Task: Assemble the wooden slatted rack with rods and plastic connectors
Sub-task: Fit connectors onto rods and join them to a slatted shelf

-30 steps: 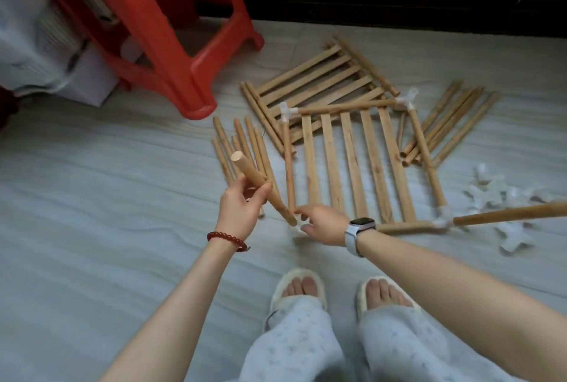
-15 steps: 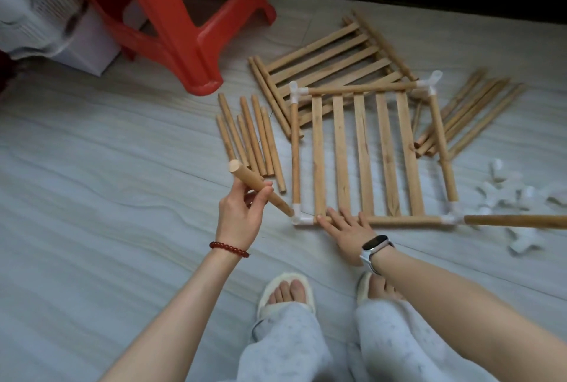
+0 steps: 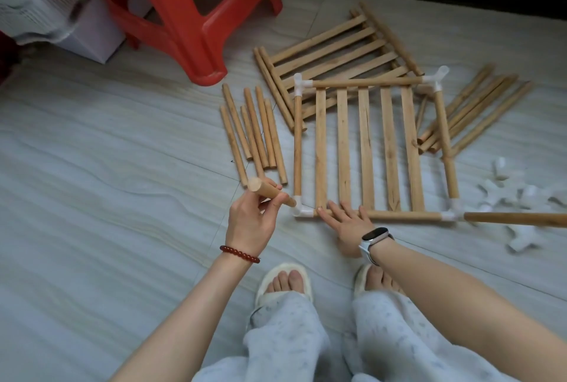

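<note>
A square slatted wooden rack (image 3: 365, 148) lies flat on the floor, framed by rods with white plastic connectors at its corners. My left hand (image 3: 253, 220) grips a thick wooden rod (image 3: 267, 193) whose lower end meets the near-left corner connector (image 3: 299, 208). My right hand (image 3: 348, 223) rests flat with straight fingers on the rack's near rod (image 3: 402, 215). A longer rod (image 3: 515, 219) sticks out to the right from the near-right connector (image 3: 454, 212).
A red plastic stool (image 3: 187, 13) stands at the back left. Loose rods lie left (image 3: 253, 133) and right (image 3: 472, 114) of the rack, and a second slatted panel (image 3: 334, 50) lies behind it. Several white connectors (image 3: 518, 197) are scattered at the right. My slippered feet (image 3: 285, 285) are below.
The view has tipped down and closer. My left hand has lowered the thick rod's end to the near-left connector. My right hand has flattened onto the rack's near rod.
</note>
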Demonstrator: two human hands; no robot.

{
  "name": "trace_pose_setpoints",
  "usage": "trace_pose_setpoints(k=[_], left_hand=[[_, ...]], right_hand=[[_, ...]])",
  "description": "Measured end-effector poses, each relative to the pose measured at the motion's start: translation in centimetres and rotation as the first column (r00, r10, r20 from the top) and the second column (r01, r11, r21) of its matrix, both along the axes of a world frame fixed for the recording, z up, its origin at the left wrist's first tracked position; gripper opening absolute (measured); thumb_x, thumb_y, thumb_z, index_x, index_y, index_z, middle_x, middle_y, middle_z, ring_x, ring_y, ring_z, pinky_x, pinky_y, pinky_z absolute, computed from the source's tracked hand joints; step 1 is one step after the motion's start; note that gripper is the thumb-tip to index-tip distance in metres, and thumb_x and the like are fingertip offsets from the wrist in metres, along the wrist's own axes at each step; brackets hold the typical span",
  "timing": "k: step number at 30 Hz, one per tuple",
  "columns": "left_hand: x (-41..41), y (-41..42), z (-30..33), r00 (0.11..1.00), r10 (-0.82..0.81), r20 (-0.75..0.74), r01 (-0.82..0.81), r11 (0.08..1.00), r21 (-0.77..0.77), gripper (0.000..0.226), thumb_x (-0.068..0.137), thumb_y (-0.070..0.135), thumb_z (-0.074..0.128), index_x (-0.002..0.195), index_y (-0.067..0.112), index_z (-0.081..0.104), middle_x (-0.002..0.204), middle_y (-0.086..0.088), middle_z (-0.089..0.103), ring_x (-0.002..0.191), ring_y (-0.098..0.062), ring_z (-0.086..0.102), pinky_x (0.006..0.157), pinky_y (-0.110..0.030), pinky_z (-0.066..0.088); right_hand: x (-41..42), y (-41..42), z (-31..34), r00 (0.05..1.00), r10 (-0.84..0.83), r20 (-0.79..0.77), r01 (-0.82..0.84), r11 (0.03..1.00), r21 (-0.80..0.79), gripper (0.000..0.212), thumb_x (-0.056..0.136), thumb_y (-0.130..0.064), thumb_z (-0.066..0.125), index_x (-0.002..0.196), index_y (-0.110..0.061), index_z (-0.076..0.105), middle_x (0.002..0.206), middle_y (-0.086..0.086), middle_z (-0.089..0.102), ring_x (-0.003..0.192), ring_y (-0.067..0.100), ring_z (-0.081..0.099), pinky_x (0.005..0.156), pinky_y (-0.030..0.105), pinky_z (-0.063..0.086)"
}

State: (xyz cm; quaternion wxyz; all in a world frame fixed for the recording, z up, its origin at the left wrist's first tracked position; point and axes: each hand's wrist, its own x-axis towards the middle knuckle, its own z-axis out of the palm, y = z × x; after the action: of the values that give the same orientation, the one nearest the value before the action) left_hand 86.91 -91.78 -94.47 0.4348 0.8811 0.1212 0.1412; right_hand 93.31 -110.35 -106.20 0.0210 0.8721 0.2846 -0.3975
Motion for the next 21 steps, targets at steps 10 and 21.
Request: trace_pose_setpoints(k=[10,21], left_hand=[[0.1,-0.8,0.2,1.000,0.014,0.003,-0.014,1.000,0.002,0.016,0.083,0.008,0.067,0.093,-0.003,0.060,0.090,-0.009,0.068,0.086,-0.020,0.067,0.075,-0.030,0.054],[-0.9,-1.4,-0.3,1.000,-0.014,0.018,0.014,0.999,0.046,0.019,0.083,0.015,0.065,0.088,-0.003,0.062,0.088,-0.008,0.067,0.079,-0.007,0.062,0.071,-0.003,0.045]], right_hand=[[0.4,0.0,0.7,0.999,0.036,-0.012,-0.036,0.999,-0.006,0.079,0.089,-0.004,0.036,0.149,-0.032,-0.007,0.158,-0.002,-0.011,0.145,0.027,-0.008,0.114,0.054,0.003],[-0.2,-0.1,0.0,1.000,0.023,0.015,-0.023,1.000,-0.003,0.084,0.087,-0.004,0.038,0.147,-0.034,-0.012,0.157,-0.002,-0.017,0.144,0.027,-0.013,0.114,0.053,-0.004]])
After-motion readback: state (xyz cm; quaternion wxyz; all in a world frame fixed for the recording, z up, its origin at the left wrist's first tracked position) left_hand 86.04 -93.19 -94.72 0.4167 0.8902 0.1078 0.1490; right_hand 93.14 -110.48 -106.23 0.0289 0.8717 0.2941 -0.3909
